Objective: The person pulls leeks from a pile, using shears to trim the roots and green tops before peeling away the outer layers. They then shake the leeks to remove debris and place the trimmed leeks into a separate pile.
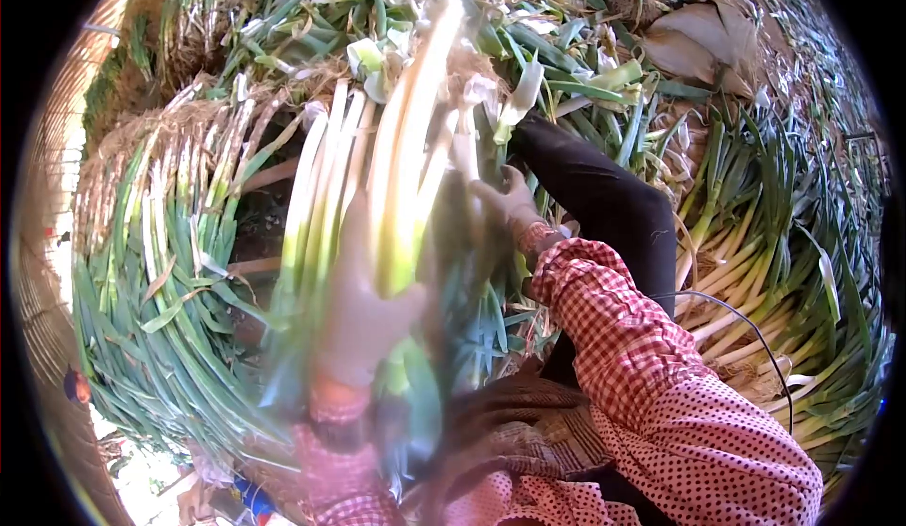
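In the head view my left hand [370, 323] is smeared by motion, closed around several thick leeks [396, 167]. Their white shanks point up and away, and the green leaves trail down below the hand. To its right, my right hand [510, 198] has thumb and fingers apart, close beside an upright leek stalk [465, 149] with a rooted top. Whether the fingertips touch that stalk cannot be made out. More pale leeks [321, 177] lie side by side just left of the held ones.
A large stack of leeks [160, 243] stands at the left, roots up. Another pile [755, 252] lies at the right. Loose leaves and peelings [585, 73] cover the far side. My dark-trousered leg [613, 186] is bent at right, with a thin black cable [755, 328] nearby.
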Action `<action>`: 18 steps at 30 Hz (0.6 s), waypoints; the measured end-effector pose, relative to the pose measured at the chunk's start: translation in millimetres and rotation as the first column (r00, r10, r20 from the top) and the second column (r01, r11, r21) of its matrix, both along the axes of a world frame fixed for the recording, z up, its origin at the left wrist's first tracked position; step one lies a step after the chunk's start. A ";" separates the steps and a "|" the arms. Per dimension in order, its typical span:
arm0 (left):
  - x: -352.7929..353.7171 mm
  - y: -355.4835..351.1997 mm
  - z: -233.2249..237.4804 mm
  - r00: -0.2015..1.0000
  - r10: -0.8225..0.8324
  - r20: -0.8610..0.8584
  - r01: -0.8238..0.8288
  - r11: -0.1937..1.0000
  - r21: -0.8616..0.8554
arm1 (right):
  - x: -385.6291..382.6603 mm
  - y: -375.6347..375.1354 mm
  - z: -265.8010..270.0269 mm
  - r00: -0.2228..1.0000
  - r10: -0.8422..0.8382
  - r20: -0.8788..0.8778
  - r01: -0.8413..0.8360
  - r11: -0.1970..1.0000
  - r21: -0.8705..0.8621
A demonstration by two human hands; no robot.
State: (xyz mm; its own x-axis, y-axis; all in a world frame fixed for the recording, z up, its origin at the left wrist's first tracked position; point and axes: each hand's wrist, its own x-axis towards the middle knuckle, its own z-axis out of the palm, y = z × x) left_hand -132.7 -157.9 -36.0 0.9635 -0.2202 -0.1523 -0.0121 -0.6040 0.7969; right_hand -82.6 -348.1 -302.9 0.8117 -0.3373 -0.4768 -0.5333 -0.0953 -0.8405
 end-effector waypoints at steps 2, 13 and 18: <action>1.4 3.4 -3.8 0.999 -0.007 0.041 0.007 1.000 0.014 | 6.2 -6.5 46.3 0.977 0.215 -0.002 -0.213 0.965 -0.155; -7.7 -10.4 15.1 0.999 0.041 0.035 -0.036 0.990 -0.139 | -6.0 -3.9 32.0 0.874 0.462 0.149 -0.423 0.576 0.699; 11.9 -7.2 -6.1 0.996 0.066 0.057 -0.054 0.979 -0.198 | -25.4 15.8 54.3 0.753 0.580 0.310 -0.626 0.488 0.608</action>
